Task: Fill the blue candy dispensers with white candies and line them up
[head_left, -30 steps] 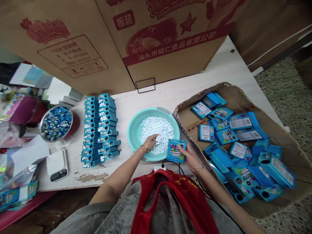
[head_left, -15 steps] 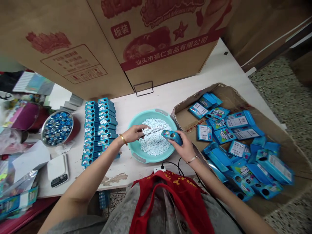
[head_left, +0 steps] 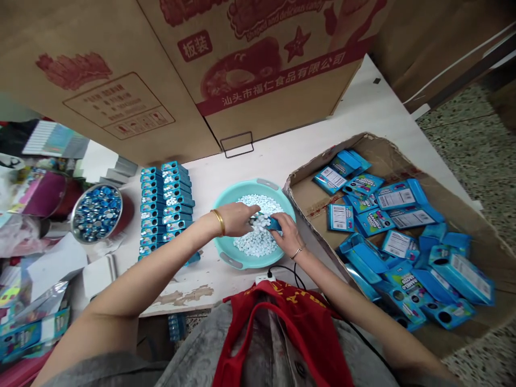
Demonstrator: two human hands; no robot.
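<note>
A turquoise basin [head_left: 221, 246] filled with small white candies [head_left: 253, 244] stands in front of me. Over it, my left hand [head_left: 237, 219] grips what looks like a small scoop [head_left: 253, 219], mostly hidden by the fingers and heaped with candies. My right hand [head_left: 287, 234] is closed round a small blue candy box [head_left: 274, 222], tilted with its end toward the scoop. Scoop and box meet above the candies; whether any candies are passing into the box I cannot tell.
Two rows of upright blue boxes [head_left: 172, 201], several topped with white candies, stand left of the basin. Further left are a metal bowl [head_left: 97, 212] of shiny blue pieces and a scale [head_left: 99, 274]. An open carton [head_left: 310, 199] of blue boxes lies right; large cartons [head_left: 266, 121] stand behind.
My left hand has moved right with the scoop, up to the box. My right hand has drawn the box slightly left, so the two now meet over the basin.
</note>
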